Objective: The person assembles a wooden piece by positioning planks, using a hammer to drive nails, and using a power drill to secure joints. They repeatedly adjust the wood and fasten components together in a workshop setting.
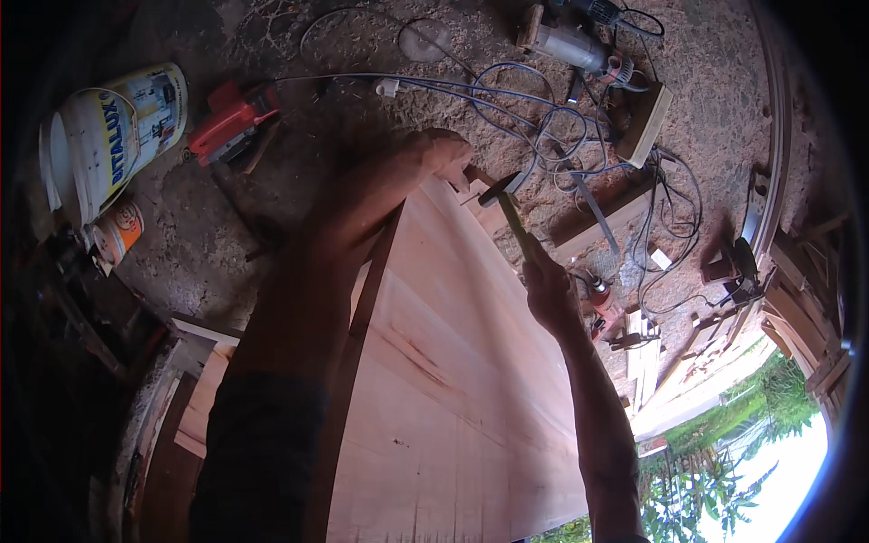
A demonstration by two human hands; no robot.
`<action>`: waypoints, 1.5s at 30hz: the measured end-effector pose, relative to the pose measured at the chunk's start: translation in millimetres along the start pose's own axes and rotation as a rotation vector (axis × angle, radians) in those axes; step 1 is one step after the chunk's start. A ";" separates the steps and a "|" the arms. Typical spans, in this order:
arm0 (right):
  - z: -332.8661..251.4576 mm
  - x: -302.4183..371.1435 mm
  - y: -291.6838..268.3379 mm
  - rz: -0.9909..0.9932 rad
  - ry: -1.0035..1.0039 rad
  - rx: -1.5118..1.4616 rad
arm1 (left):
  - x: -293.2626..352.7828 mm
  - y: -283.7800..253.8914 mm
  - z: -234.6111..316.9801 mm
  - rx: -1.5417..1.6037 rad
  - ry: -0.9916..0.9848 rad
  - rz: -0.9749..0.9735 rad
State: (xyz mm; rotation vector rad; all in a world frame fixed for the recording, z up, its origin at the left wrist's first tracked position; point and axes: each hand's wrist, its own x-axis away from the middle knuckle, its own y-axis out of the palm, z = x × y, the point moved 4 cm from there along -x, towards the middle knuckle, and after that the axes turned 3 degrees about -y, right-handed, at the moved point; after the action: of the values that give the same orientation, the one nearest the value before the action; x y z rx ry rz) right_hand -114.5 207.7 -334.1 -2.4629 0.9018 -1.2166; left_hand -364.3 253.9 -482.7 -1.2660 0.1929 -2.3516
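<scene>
A large pale wooden panel (434, 362) stretches away from me, narrowing toward its far end in this view. Over that far end, my left hand (444, 156) is bent with its fingers closed; what they grip is hidden. In my right hand (550, 290), to the right of the panel, is a hammer (512, 210) held by its yellowish handle. The dark hammer head is close to the left fingers, apart from them. A short piece of wood (487, 213) shows under the hammer head by the panel's end.
A red power tool (233, 122), a white-and-yellow bucket (163, 109) and an orange-and-white tub (118, 231) lie left. Tangled cables (552, 127), a grey power tool (579, 50), a red drill (604, 308) and wood offcuts (643, 127) cover the floor right.
</scene>
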 end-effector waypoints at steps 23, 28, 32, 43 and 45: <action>-32.0 3.1 -60.4 0.471 -0.138 -0.433 | 361.5 48.2 314.6 1.230 -0.483 1.240; -9.4 7.6 -17.1 0.157 -0.018 -0.136 | 368.0 42.6 314.1 1.002 -0.392 1.196; -4.0 0.7 -38.6 0.328 -0.240 -0.149 | 355.9 31.9 317.0 1.347 -0.454 1.258; 7.5 -0.5 -27.3 0.067 0.043 -0.168 | 350.7 29.4 311.8 1.308 -0.403 1.219; -34.2 -4.8 -71.3 0.379 -0.174 -0.213 | 365.6 37.4 317.0 1.247 -0.480 1.182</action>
State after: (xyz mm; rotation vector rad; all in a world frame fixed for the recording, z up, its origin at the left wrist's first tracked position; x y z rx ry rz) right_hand -113.6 267.7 -282.4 -2.3528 1.4265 -0.8019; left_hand -264.6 82.6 -39.8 -0.6455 -0.4883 -0.7581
